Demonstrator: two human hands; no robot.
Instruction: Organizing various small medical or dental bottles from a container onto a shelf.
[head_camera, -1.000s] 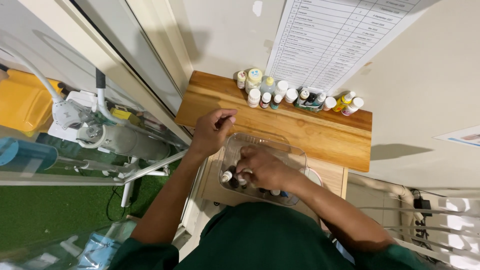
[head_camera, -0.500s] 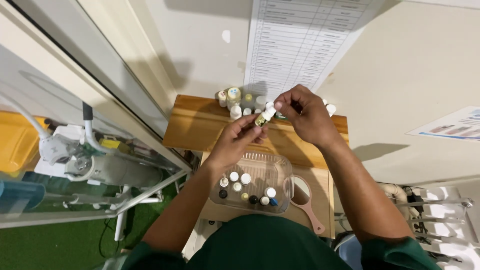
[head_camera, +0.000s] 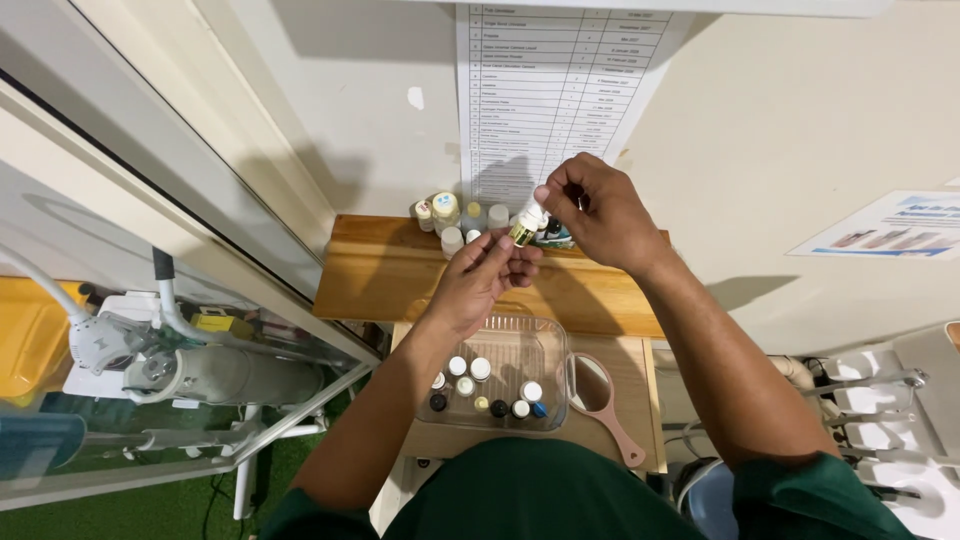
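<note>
Both hands came up off the tray since a second ago, and now they meet in front of the wall chart (head_camera: 560, 90), a bit higher than half a second back. Left hand (head_camera: 480, 285) has its fingers curled round the bottom of a small vial (head_camera: 526, 226), pinching it by the gold band. Right hand (head_camera: 598, 215) has thumb and fingertips closed on the vial's white cap, rest of the fingers folded in. So the vial sits between both hands, tilted, up above the wooden shelf (head_camera: 400, 270) and not touching it. Behind it a bunch of little bottles (head_camera: 455, 220) stands along the back of the shelf. Lower down, the clear tray (head_camera: 545, 345) holds more vials, and a pink hand mirror (head_camera: 600, 400) lies just beside it on the right.
</note>
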